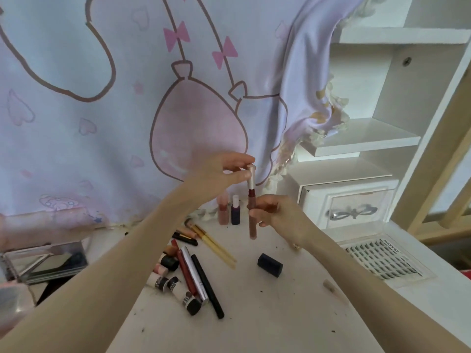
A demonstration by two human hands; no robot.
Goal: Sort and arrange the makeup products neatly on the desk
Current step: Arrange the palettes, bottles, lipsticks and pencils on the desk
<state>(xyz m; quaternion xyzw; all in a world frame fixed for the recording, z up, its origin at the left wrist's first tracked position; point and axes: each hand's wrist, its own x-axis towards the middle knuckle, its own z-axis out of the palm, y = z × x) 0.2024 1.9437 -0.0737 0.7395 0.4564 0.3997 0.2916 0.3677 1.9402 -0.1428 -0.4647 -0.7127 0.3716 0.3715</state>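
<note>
I hold a slim lip gloss tube [252,225] upright above the white desk [280,314]. My right hand [277,212] grips its brownish barrel. My left hand [224,171] pinches its silver cap [251,178] at the top, where a dark red neck shows between cap and barrel. Two small bottles [229,209], one peach and one dark purple, stand upright at the back of the desk. A jumble of pencils, tubes and brushes [190,268] lies below my left forearm. A black cap-like piece [270,264] lies alone to their right.
A clear tray of false lashes [382,258] lies at the right. A white drawer box with a bow handle [349,202] stands behind it, under white shelves. An open compact palette [43,261] sits at the left edge. A pink printed cloth [102,110] hangs behind the desk.
</note>
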